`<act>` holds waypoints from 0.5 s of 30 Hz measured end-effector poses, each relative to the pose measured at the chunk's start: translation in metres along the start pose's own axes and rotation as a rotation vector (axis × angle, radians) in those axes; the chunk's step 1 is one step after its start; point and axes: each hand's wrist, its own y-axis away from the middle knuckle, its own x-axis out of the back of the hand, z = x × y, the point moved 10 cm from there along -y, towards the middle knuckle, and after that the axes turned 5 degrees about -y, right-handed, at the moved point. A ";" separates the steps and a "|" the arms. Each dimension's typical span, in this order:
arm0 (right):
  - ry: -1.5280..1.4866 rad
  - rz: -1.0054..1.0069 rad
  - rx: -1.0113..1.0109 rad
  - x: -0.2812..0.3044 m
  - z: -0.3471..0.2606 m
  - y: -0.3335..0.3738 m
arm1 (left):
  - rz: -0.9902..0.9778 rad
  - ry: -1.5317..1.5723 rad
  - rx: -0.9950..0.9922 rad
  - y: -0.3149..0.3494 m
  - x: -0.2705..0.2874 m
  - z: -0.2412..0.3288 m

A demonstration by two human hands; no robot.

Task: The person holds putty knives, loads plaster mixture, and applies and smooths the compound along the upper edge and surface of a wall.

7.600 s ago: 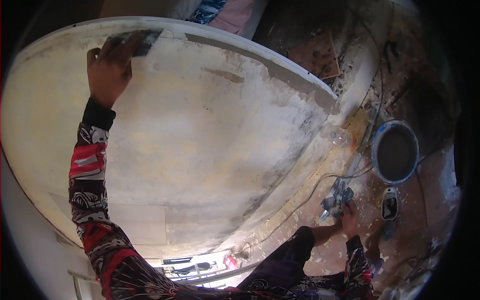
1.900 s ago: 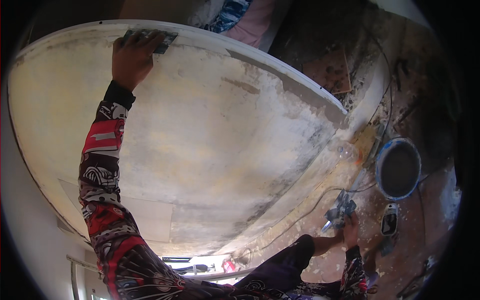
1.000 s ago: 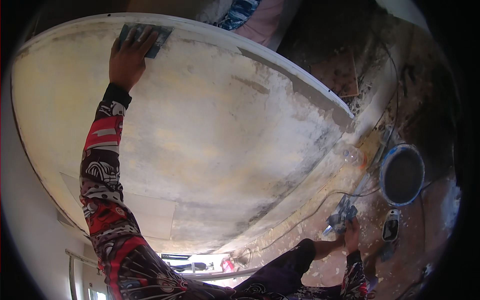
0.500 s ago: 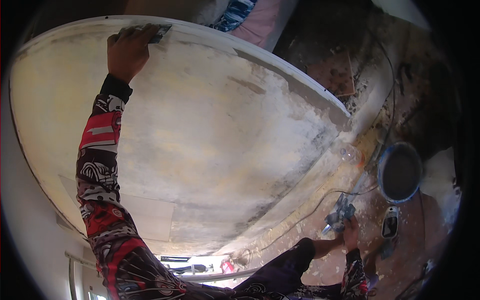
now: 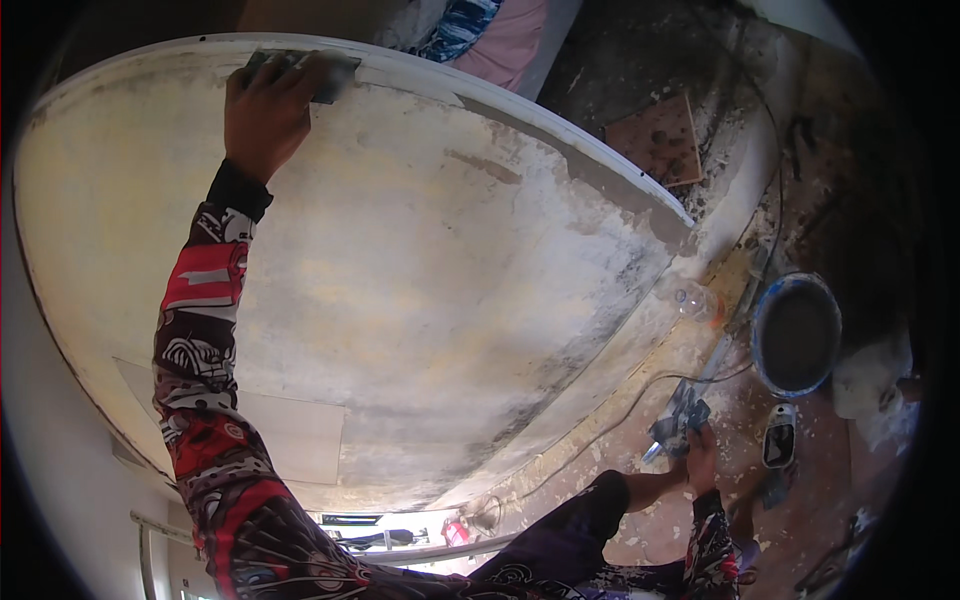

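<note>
My left hand (image 5: pixel 265 120) reaches up the pale, stained wall (image 5: pixel 380 260) at the far left. Its fingers are closed on a flat dark scraper (image 5: pixel 342 80), pressed to the surface just below the white edge strip (image 5: pixel 400 62). At the lower right, my right hand (image 5: pixel 703 465) grips a putty-smeared scraper (image 5: pixel 680 418), held low over the floor beside my knee. Part of its handle is hidden by my fingers. A darker grey patch (image 5: pixel 620 185) lies along the wall's right-hand edge.
A blue-rimmed bucket (image 5: pixel 797 335) with dark grey contents stands right of my right hand. Near it are a small white container (image 5: pixel 779 437), a clear plastic bottle (image 5: pixel 698 302) and a cable (image 5: pixel 640 390). A reddish square board (image 5: pixel 655 140) lies farther back.
My left hand and its scraper have slid slightly right along the wall's top edge. My right hand stays nearly in place with its scraper.
</note>
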 end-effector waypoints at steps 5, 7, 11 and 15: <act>0.022 -0.003 0.006 -0.005 0.000 0.001 | -0.030 -0.046 -0.020 0.014 -0.029 0.013; 0.032 0.022 -0.001 -0.005 -0.005 0.002 | -0.058 -0.065 -0.023 0.018 -0.029 0.014; 0.017 0.038 -0.019 -0.003 -0.009 0.004 | -0.154 0.013 -0.056 0.025 -0.017 0.012; -0.005 0.063 -0.052 0.012 0.020 0.000 | -0.033 0.059 -0.037 0.014 0.003 0.001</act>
